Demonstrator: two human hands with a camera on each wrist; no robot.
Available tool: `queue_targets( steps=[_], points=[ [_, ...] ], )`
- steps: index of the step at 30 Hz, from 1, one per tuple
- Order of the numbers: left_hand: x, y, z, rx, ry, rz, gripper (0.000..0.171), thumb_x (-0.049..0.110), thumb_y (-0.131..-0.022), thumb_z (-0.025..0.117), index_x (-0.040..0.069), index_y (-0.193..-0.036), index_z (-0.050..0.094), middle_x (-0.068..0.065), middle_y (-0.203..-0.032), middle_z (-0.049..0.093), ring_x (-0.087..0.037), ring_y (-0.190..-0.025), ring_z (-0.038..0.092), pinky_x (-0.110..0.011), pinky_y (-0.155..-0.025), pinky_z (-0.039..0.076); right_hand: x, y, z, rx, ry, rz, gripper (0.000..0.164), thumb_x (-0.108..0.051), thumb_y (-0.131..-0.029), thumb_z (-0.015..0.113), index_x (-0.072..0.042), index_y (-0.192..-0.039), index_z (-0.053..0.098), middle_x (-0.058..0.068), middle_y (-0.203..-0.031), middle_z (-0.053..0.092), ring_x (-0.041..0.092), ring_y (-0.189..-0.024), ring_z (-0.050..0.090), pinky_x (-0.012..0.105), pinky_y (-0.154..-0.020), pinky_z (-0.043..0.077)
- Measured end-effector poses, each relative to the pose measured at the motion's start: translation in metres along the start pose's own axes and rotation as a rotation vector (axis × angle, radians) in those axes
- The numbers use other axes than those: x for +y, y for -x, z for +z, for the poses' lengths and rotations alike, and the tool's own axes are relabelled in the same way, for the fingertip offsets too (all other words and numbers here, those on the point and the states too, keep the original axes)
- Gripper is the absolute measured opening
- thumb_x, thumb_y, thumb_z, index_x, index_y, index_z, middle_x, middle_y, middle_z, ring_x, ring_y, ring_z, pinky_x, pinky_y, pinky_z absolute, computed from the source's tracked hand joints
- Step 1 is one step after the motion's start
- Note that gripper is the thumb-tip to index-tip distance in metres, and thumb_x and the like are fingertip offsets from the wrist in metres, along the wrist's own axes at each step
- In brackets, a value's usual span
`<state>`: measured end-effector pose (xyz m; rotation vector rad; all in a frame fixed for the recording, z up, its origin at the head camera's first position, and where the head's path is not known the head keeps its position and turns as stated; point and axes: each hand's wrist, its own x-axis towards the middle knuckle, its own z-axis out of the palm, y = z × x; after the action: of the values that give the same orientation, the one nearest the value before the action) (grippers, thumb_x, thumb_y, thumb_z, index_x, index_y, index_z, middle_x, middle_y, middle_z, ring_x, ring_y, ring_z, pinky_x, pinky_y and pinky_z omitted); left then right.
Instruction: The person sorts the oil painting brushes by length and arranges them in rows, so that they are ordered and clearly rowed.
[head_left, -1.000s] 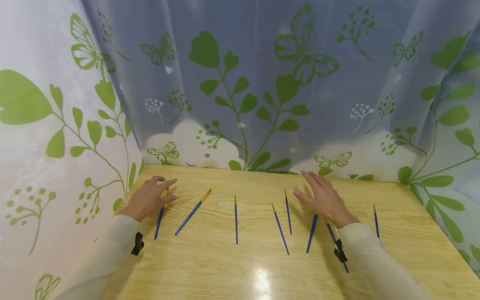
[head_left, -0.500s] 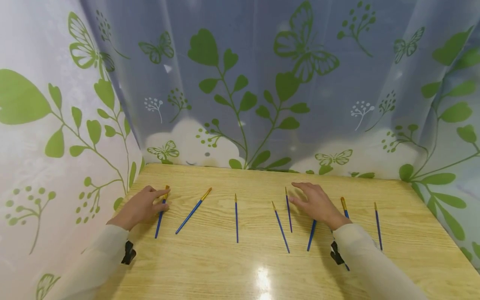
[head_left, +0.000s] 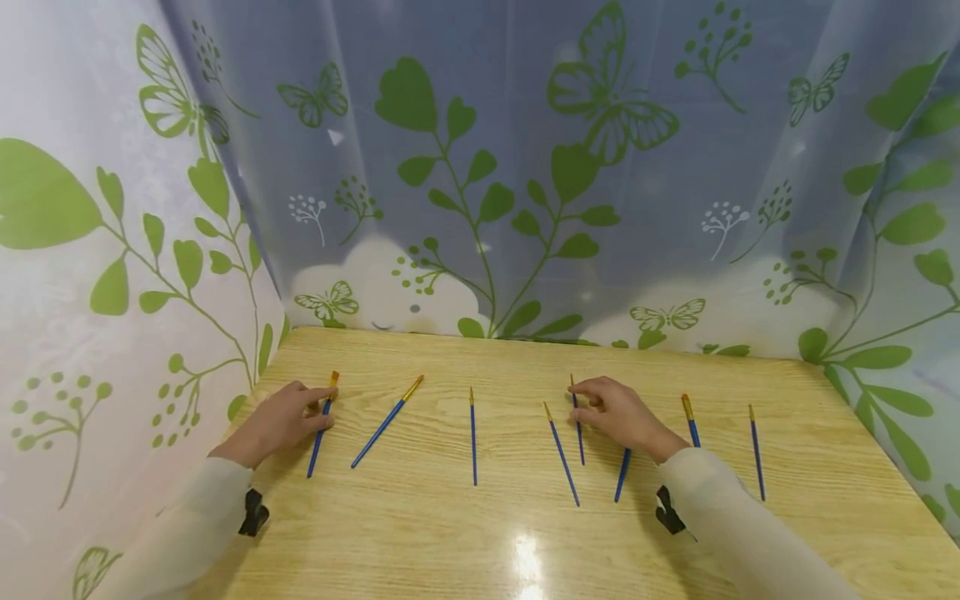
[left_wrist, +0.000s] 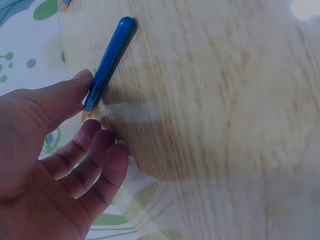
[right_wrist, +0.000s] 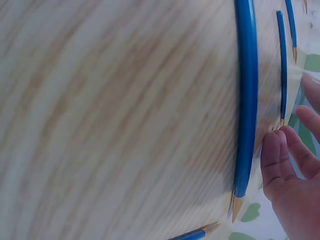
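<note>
In the head view my left hand lies over the leftmost paintbrush, which has a blue handle and gold ferrule. Its thumb touches the handle in the left wrist view, with a gap between thumb and visible fingers; the brush's far end is partly hidden. My right hand is at a thin blue paintbrush, thumb and index finger apart on either side of its upper part. In the right wrist view that hand shows loosely bent fingers beside the brushes.
Other paintbrushes lie spread on the wooden table: a slanted one, a thin one, another thin one, and several to the right, some partly under the right arm. A leaf-patterned curtain borders the table behind and at the sides.
Both hands have come lower and nearer the table; the left moved left and down, the right moved left and down. The leftmost brush's handle end has shifted slightly left.
</note>
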<state>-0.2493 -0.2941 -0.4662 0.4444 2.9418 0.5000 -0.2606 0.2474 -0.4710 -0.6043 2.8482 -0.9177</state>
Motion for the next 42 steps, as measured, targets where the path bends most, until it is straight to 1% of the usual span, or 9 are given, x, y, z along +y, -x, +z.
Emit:
queue_targets(
  steps=[3, 5, 10, 19, 25, 30, 36, 39, 42],
  points=[
    [-0.001, 0.0, 0.002, 0.005, 0.008, 0.004, 0.053, 0.023, -0.105, 0.074, -0.001, -0.151, 0.061, -0.021, -0.115, 0.067, -0.033, -0.1, 0.065, -0.057, -0.089, 0.056, 0.001, -0.002, 0.003, -0.003, 0.005, -0.008, 0.045, -0.023, -0.105, 0.075, -0.001, -0.144, 0.068, 0.022, -0.138, 0.066, 0.024, -0.099, 0.06, 0.047, -0.087, 0.053],
    [-0.001, 0.0, 0.003, 0.008, 0.012, 0.004, 0.053, 0.023, -0.105, 0.074, 0.0, -0.151, 0.062, -0.021, -0.115, 0.067, -0.034, -0.1, 0.065, -0.057, -0.09, 0.056, 0.002, -0.004, 0.005, -0.001, 0.015, -0.01, 0.042, -0.021, -0.104, 0.076, -0.001, -0.14, 0.07, 0.023, -0.138, 0.065, 0.022, -0.095, 0.057, 0.045, -0.084, 0.051],
    [0.001, 0.001, 0.002, 0.018, 0.017, 0.015, 0.05, 0.021, -0.104, 0.076, 0.0, -0.147, 0.065, -0.021, -0.115, 0.067, -0.034, -0.1, 0.066, -0.056, -0.088, 0.056, 0.002, -0.006, 0.007, 0.002, 0.048, 0.001, 0.037, -0.018, -0.103, 0.078, 0.001, -0.135, 0.073, 0.025, -0.144, 0.062, 0.02, -0.095, 0.058, 0.044, -0.086, 0.051],
    [0.001, 0.002, 0.0, 0.019, 0.026, 0.013, 0.05, 0.02, -0.104, 0.076, -0.001, -0.147, 0.064, -0.022, -0.117, 0.065, -0.033, -0.098, 0.065, -0.054, -0.085, 0.056, -0.001, -0.008, 0.004, 0.01, 0.076, -0.001, 0.034, -0.008, -0.102, 0.075, 0.004, -0.134, 0.073, 0.024, -0.143, 0.063, 0.014, -0.088, 0.054, 0.042, -0.086, 0.049],
    [-0.001, 0.001, 0.003, 0.011, 0.032, -0.001, 0.051, 0.02, -0.105, 0.075, -0.002, -0.149, 0.062, -0.023, -0.119, 0.065, -0.034, -0.099, 0.065, -0.055, -0.087, 0.055, -0.003, -0.01, 0.002, 0.02, 0.095, -0.032, 0.033, 0.0, -0.101, 0.072, 0.006, -0.134, 0.072, 0.027, -0.142, 0.064, 0.016, -0.087, 0.056, 0.04, -0.081, 0.049],
    [-0.001, 0.001, 0.003, 0.009, 0.039, -0.01, 0.053, 0.022, -0.105, 0.075, -0.002, -0.15, 0.061, -0.024, -0.121, 0.064, -0.035, -0.102, 0.065, -0.057, -0.089, 0.055, -0.002, -0.013, 0.003, 0.039, 0.123, -0.037, 0.032, 0.005, -0.101, 0.069, 0.004, -0.133, 0.073, 0.025, -0.139, 0.067, 0.018, -0.089, 0.06, 0.04, -0.081, 0.052],
    [-0.001, 0.0, 0.003, 0.013, 0.04, -0.01, 0.053, 0.021, -0.104, 0.075, -0.003, -0.15, 0.061, -0.025, -0.121, 0.064, -0.038, -0.104, 0.066, -0.058, -0.089, 0.055, -0.002, -0.015, 0.004, 0.035, 0.088, 0.015, 0.038, 0.006, -0.101, 0.068, 0.002, -0.139, 0.07, 0.021, -0.131, 0.069, 0.018, -0.088, 0.059, 0.039, -0.079, 0.052],
    [0.0, 0.001, 0.002, 0.014, 0.039, -0.007, 0.053, 0.021, -0.105, 0.075, -0.003, -0.149, 0.061, -0.025, -0.121, 0.064, -0.038, -0.103, 0.066, -0.058, -0.089, 0.055, -0.003, -0.014, 0.003, 0.037, 0.053, 0.06, 0.042, 0.003, -0.102, 0.071, 0.003, -0.144, 0.065, 0.022, -0.128, 0.068, 0.025, -0.095, 0.066, 0.044, -0.084, 0.057],
    [0.0, 0.001, 0.002, 0.009, 0.039, -0.008, 0.053, 0.021, -0.105, 0.075, -0.003, -0.15, 0.061, -0.025, -0.121, 0.064, -0.037, -0.103, 0.066, -0.058, -0.089, 0.055, -0.004, -0.013, 0.001, 0.042, 0.031, 0.097, 0.042, -0.004, -0.103, 0.073, 0.004, -0.143, 0.064, 0.021, -0.123, 0.069, 0.032, -0.103, 0.069, 0.051, -0.091, 0.059]
  ],
)
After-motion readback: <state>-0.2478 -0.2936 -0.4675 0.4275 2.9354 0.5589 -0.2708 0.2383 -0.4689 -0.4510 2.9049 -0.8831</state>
